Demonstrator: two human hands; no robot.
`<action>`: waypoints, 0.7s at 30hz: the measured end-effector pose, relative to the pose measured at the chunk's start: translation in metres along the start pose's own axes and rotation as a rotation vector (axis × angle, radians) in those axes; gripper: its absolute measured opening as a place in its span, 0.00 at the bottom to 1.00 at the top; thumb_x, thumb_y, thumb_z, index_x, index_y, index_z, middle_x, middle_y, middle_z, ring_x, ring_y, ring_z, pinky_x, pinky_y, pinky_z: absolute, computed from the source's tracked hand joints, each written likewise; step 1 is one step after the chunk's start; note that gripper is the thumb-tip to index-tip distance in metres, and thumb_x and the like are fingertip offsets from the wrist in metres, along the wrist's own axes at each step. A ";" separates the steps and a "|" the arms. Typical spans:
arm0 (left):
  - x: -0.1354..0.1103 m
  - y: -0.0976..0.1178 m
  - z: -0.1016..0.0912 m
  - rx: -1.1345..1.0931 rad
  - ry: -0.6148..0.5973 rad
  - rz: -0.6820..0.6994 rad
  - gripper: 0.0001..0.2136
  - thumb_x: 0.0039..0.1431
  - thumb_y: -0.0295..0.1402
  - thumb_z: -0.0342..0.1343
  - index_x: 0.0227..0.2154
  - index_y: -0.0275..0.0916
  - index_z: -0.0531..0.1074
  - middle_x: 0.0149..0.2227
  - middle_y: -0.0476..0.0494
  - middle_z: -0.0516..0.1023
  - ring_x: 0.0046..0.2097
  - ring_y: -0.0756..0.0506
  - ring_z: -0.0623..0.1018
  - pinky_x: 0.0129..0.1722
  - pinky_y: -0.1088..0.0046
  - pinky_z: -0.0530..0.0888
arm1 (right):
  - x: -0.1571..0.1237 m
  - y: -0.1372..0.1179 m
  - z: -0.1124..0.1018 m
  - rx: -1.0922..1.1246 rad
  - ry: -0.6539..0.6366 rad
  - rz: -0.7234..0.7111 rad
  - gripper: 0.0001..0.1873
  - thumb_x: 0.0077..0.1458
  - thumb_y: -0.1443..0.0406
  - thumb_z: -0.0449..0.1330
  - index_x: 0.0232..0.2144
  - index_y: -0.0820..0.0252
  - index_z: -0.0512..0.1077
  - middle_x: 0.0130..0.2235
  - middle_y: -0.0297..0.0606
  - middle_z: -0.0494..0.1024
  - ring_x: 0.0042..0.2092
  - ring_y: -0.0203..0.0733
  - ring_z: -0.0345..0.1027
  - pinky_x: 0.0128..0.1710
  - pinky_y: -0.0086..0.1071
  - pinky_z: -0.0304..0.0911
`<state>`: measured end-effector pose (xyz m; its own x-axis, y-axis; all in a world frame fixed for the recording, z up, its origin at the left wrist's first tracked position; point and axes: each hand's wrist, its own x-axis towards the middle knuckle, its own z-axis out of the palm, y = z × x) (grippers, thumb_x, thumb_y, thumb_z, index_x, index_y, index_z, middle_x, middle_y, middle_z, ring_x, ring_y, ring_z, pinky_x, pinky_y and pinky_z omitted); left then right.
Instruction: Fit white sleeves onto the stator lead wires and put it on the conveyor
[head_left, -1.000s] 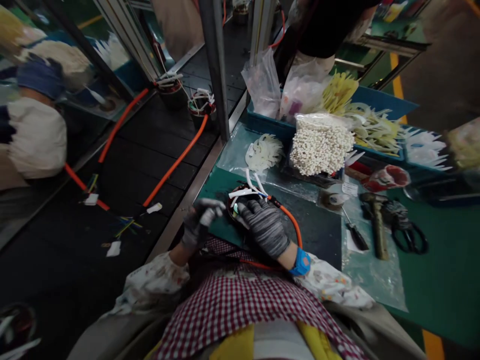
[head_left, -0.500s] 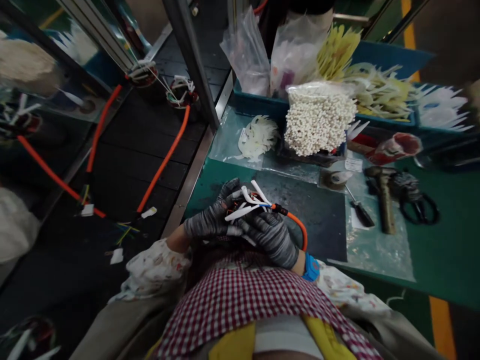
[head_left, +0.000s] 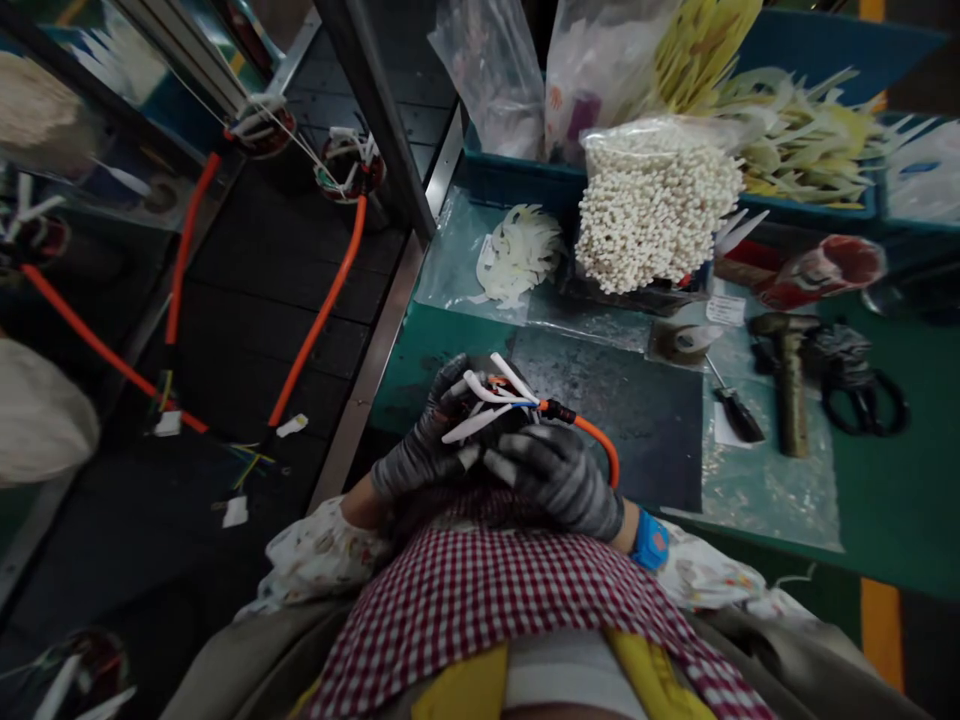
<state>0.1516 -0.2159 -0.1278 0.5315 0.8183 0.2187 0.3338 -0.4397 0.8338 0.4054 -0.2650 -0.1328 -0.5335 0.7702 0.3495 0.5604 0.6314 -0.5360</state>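
A dark motor stator (head_left: 496,428), mostly hidden by my hands, sits close to my apron at the bench edge. White-sleeved wires (head_left: 491,390) fan out from its top and gather into an orange cable (head_left: 600,445) curving to the right. My left hand (head_left: 431,430), in a grey striped glove, wraps round the stator's left side. On the near right side, my right hand (head_left: 562,475), gloved alike, has its fingers bent and pressed together by the stator. Whatever its fingertips grip is hidden.
Ahead lie loose pale sleeves (head_left: 517,255), a bag of white beads (head_left: 649,205) and teal bins (head_left: 517,180). A screwdriver (head_left: 739,410), a hammer (head_left: 791,390) and black scissors (head_left: 862,400) are at right. Further stators (head_left: 349,165) with orange cables stand left, beyond a metal post (head_left: 379,110).
My right hand has drawn back slightly toward the right, its fingers more bent. My left hand stays round the stator. The view has shifted slightly.
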 end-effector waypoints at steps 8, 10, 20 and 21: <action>0.016 0.023 0.020 0.208 0.030 0.133 0.43 0.71 0.34 0.59 0.82 0.55 0.44 0.81 0.36 0.58 0.83 0.28 0.53 0.83 0.36 0.49 | 0.001 0.025 -0.002 0.014 0.249 0.480 0.37 0.67 0.51 0.71 0.72 0.49 0.70 0.71 0.48 0.73 0.74 0.62 0.63 0.76 0.62 0.61; 0.018 0.024 0.020 0.249 -0.007 0.165 0.41 0.72 0.34 0.58 0.82 0.54 0.45 0.79 0.36 0.62 0.83 0.29 0.54 0.83 0.37 0.48 | 0.002 0.033 -0.005 0.062 0.204 0.415 0.39 0.65 0.47 0.71 0.73 0.49 0.69 0.73 0.48 0.69 0.75 0.63 0.62 0.77 0.63 0.60; 0.018 0.018 0.019 0.330 -0.048 0.220 0.40 0.76 0.40 0.51 0.83 0.48 0.38 0.83 0.35 0.53 0.84 0.30 0.50 0.83 0.36 0.46 | -0.010 0.051 -0.031 0.037 -0.037 0.109 0.15 0.69 0.52 0.64 0.51 0.48 0.86 0.77 0.37 0.63 0.78 0.68 0.51 0.81 0.67 0.49; 0.019 0.018 0.019 0.302 -0.043 0.233 0.39 0.77 0.40 0.50 0.83 0.47 0.39 0.82 0.35 0.55 0.84 0.31 0.51 0.83 0.36 0.46 | -0.011 0.049 -0.028 0.034 -0.013 0.138 0.16 0.69 0.52 0.65 0.52 0.47 0.85 0.77 0.37 0.64 0.77 0.69 0.53 0.80 0.68 0.51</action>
<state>0.1822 -0.2154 -0.1187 0.6505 0.6698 0.3580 0.4110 -0.7068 0.5758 0.4562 -0.2404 -0.1413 -0.4610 0.8483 0.2606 0.6074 0.5157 -0.6042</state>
